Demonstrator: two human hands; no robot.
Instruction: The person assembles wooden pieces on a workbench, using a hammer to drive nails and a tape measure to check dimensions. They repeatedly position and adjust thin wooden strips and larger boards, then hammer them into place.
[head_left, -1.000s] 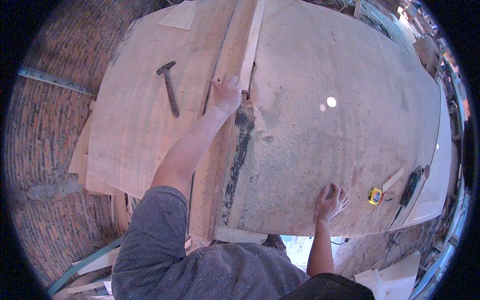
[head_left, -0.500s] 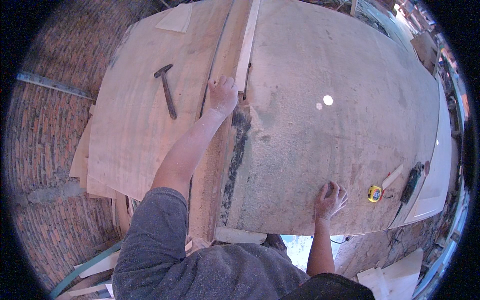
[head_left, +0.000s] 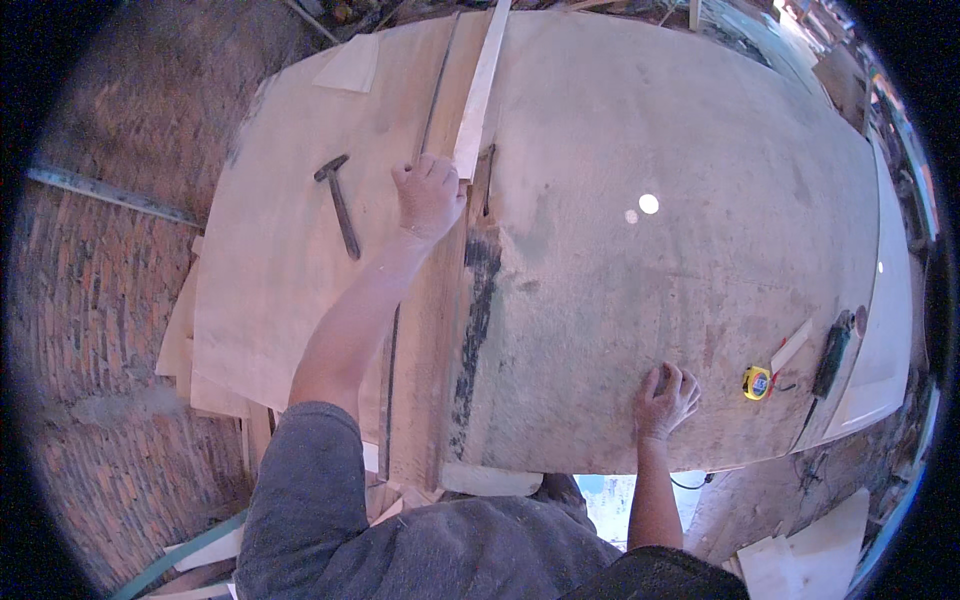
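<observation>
My left hand point(head_left: 428, 198) is closed at the near end of a long pale wooden strip point(head_left: 482, 100), its fingers curled against the strip's left side. The strip runs away from me along the seam between two broad wooden panels. My right hand point(head_left: 667, 403) rests on the larger right panel point(head_left: 580, 330) near its front edge. Its fingers are loosely bent and a little apart, with nothing visible in them. A hammer point(head_left: 340, 208) lies on the left panel point(head_left: 270, 260), left of my left hand.
Right of my right hand lie a yellow tape measure point(head_left: 757, 382), a small pale wood piece point(head_left: 792, 345) and a dark green power tool point(head_left: 832, 355). A dark narrow bar point(head_left: 487, 180) lies beside the seam. A pale offcut point(head_left: 349, 65) sits at the far left; a brick surface point(head_left: 90, 330) borders the panels.
My left hand and the strip's near end have shifted left together, uncovering more of the dark bar. My right hand stays in place. The view has shifted slightly.
</observation>
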